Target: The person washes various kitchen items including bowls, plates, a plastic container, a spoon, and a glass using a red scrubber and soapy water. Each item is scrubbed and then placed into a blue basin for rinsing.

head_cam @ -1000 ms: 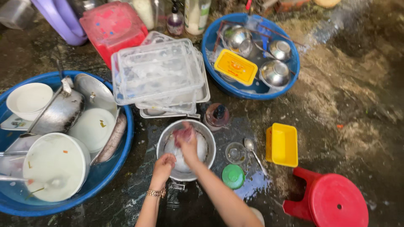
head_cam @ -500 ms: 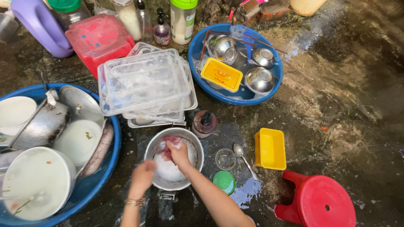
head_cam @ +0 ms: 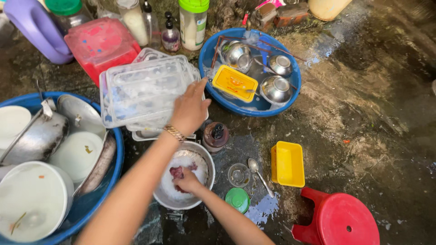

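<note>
— Where are the hands?
— The left hand (head_cam: 190, 110) lies open, fingers spread, on the stack of clear lids (head_cam: 145, 90) at upper centre.
— And the other?
— The right hand (head_cam: 187, 181) grips a reddish sponge (head_cam: 177, 172) in the foamy metal bowl (head_cam: 181, 206) at lower centre

Your right hand (head_cam: 187, 181) hides part of the pink rag (head_cam: 177, 172); can't tell how firmly you grip it. Your left hand (head_cam: 190, 109) covers a corner of the clear trays (head_cam: 141, 90). Big blue basin (head_cam: 116, 149) cut off at left and bottom edges. Red stool (head_cam: 340, 222) cropped at bottom. Bottles (head_cam: 193, 22) cut off at top.
</note>
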